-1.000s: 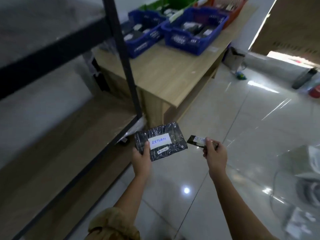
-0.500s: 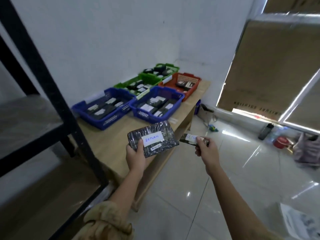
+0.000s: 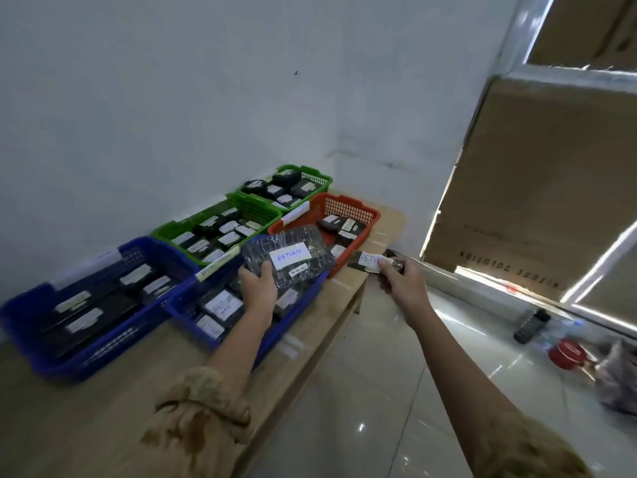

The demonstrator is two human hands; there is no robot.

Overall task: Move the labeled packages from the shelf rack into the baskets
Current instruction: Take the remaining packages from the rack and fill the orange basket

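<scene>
My left hand (image 3: 258, 285) grips a large black bubble-wrapped package (image 3: 288, 256) with a white "RETURN" label, held above the near right blue basket (image 3: 275, 334). My right hand (image 3: 400, 282) pinches a small dark package (image 3: 365, 262), also labeled "RETURN", just right of the orange basket (image 3: 344, 205). Labeled packages lie in a second blue basket (image 3: 82, 360) at the left and in two green baskets (image 3: 248, 205) (image 3: 310, 174) at the back. All the baskets stand on a wooden table (image 3: 103, 426) against the wall.
The white wall runs behind the baskets. Glossy tiled floor (image 3: 396, 391) spreads to the right of the table. On it by the window stand a dark bottle (image 3: 531, 326), a red container (image 3: 567, 353) and a bag (image 3: 617, 377). Cardboard (image 3: 537, 188) covers the window.
The view has swung from the shelf rack to the table. Both hands have come forward with their packages, now over the baskets instead of over the floor.
</scene>
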